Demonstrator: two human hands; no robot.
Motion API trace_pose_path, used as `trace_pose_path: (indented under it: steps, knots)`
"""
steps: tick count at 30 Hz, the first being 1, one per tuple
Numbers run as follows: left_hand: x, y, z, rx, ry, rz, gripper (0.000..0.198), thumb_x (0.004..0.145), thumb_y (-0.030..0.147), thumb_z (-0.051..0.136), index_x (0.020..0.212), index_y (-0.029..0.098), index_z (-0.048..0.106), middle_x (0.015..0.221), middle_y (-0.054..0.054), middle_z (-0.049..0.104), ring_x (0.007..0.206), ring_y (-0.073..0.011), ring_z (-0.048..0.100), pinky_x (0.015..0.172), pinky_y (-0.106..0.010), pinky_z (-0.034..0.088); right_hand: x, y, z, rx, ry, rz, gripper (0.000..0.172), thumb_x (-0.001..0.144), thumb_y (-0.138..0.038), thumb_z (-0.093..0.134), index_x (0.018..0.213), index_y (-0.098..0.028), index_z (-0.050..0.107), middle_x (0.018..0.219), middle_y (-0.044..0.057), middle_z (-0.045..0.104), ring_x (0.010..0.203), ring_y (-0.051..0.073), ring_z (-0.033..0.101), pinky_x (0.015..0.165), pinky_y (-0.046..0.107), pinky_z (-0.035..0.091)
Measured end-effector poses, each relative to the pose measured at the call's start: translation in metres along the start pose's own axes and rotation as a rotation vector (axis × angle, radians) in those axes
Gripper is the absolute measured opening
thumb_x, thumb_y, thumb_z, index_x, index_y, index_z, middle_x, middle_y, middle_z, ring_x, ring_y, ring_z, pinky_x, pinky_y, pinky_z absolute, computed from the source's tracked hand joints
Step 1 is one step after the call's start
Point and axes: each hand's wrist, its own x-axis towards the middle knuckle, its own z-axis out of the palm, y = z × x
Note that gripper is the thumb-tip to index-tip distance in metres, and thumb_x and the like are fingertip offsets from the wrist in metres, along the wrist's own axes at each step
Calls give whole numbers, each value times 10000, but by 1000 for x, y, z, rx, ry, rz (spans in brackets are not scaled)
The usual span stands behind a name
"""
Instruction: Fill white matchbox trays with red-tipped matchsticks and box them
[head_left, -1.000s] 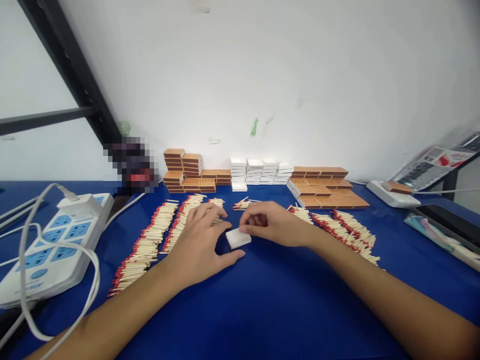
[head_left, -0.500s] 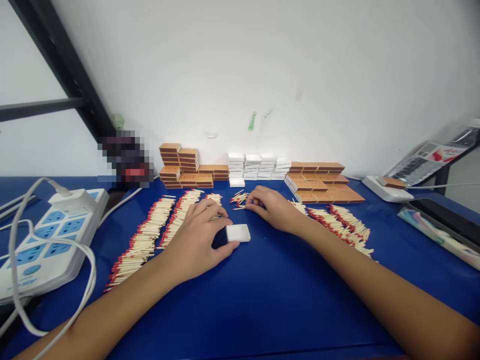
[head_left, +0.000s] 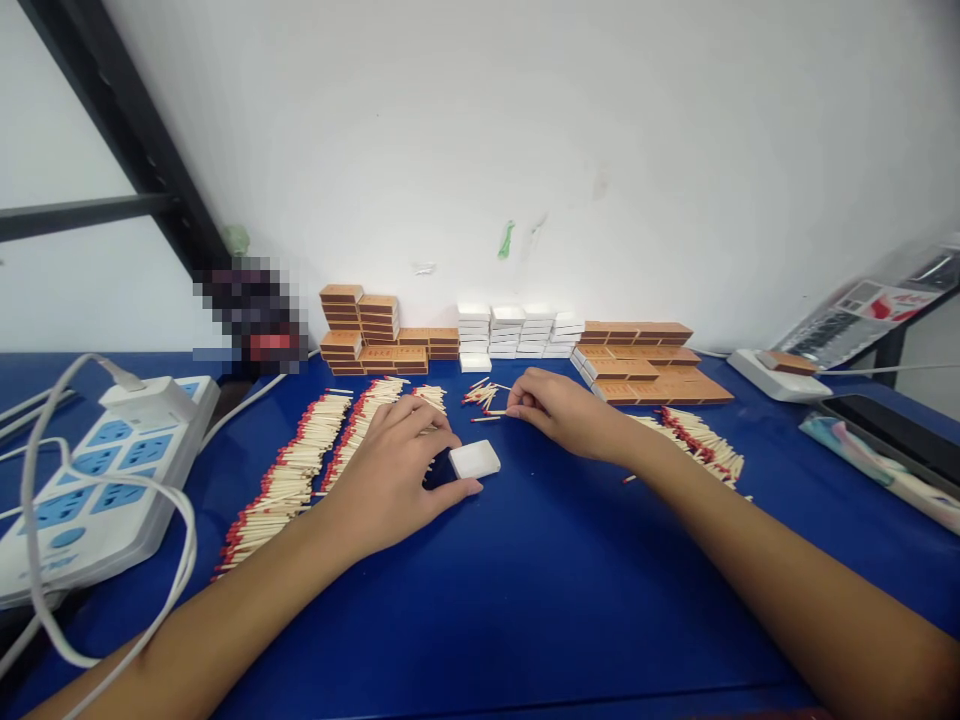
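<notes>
My left hand (head_left: 405, 460) curves round the near-left end of a small white matchbox tray (head_left: 475, 460), thumb in front and fingers behind. The tray lies slightly turned on the blue table, its inside facing up. My right hand (head_left: 559, 412), fingertips pinched together, holds a match (head_left: 496, 413) by its pale end, the red head pointing left. Just behind it is a small loose heap of matches (head_left: 480, 392). One single match (head_left: 485, 420) lies in front of the heap.
Long rows of matches (head_left: 289, 475) lie at left, more matches (head_left: 709, 445) at right. Brown matchboxes (head_left: 375, 355) and white trays (head_left: 517, 335) stand stacked along the wall; more brown boxes (head_left: 652, 375) sit right. A power strip (head_left: 97, 470) with cables and a phone (head_left: 892, 430) flank them.
My right hand has drawn slightly right, away from the heap, with a match in its fingertips. The white tray has turned a little beside my left hand.
</notes>
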Motion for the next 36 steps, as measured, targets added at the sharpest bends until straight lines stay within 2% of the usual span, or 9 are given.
trace_pose_path:
  steps: [3, 7, 11, 15, 19, 24, 30, 34, 36]
  knots:
    - [1, -1, 0, -4, 18, -15, 401, 837, 561, 845, 1023, 216, 759, 1112, -66, 719, 1158, -297, 603, 1052, -511, 454, -7, -13, -11, -8, 0, -47, 123, 1010, -270, 586, 921, -217, 652, 942, 63, 634, 822, 208, 588, 724, 326, 443]
    - [1, -1, -1, -3, 26, -19, 411, 802, 571, 870, 970, 211, 762, 1072, -62, 723, 1117, -293, 612, 1009, -492, 467, -20, -43, -21, -4, -126, -118, 140, 1047, -280, 560, 954, -215, 644, 1006, 52, 644, 849, 189, 592, 725, 313, 435]
    - [2, -1, -1, 4, 46, 21, 404, 806, 537, 879, 984, 197, 754, 1059, -64, 720, 1089, -285, 618, 968, -476, 473, -28, -66, -18, -43, -201, -152, 120, 1059, -226, 556, 973, -196, 634, 1053, 59, 659, 909, 196, 615, 781, 323, 446]
    - [2, -1, -2, 4, 57, 65, 372, 830, 501, 871, 975, 185, 738, 1036, -61, 715, 1061, -273, 615, 942, -461, 478, -30, -73, -10, -66, -223, -172, 99, 1043, -188, 575, 985, -189, 655, 1073, 70, 664, 886, 194, 626, 775, 329, 449]
    - [2, 0, -2, -36, 46, 84, 361, 826, 480, 880, 993, 192, 741, 1021, -54, 709, 1048, -262, 609, 939, -449, 480, -25, -64, -8, 18, -147, -207, 75, 1023, -203, 622, 960, -201, 664, 986, 33, 665, 857, 173, 615, 745, 301, 438]
    - [1, 2, -1, -68, 25, 91, 355, 825, 478, 880, 989, 188, 757, 1024, -53, 707, 1050, -259, 605, 958, -453, 480, -10, -36, -1, 17, 56, -112, 61, 1001, -216, 641, 974, -204, 695, 957, 38, 632, 834, 173, 596, 741, 298, 436]
    - [1, 2, 0, -67, 1, 75, 357, 823, 496, 876, 963, 187, 763, 1023, -52, 707, 1055, -260, 605, 977, -458, 480, 1, -11, 17, 30, 11, -110, 102, 1009, -246, 625, 930, -201, 672, 930, 43, 607, 808, 180, 570, 737, 301, 442]
    - [1, 2, 1, -70, -3, 71, 359, 824, 502, 874, 961, 189, 763, 1017, -51, 707, 1054, -260, 603, 984, -458, 479, 1, -4, 11, -32, -28, -105, 145, 1040, -239, 557, 925, -200, 638, 963, 63, 606, 842, 202, 577, 761, 319, 451]
    - [0, 2, 0, -70, -4, 71, 361, 829, 508, 868, 968, 192, 763, 1019, -51, 708, 1058, -261, 603, 992, -460, 476, 1, 0, 9, -57, -14, -118, 130, 1047, -226, 534, 994, -204, 650, 1000, 73, 605, 882, 218, 587, 799, 334, 460]
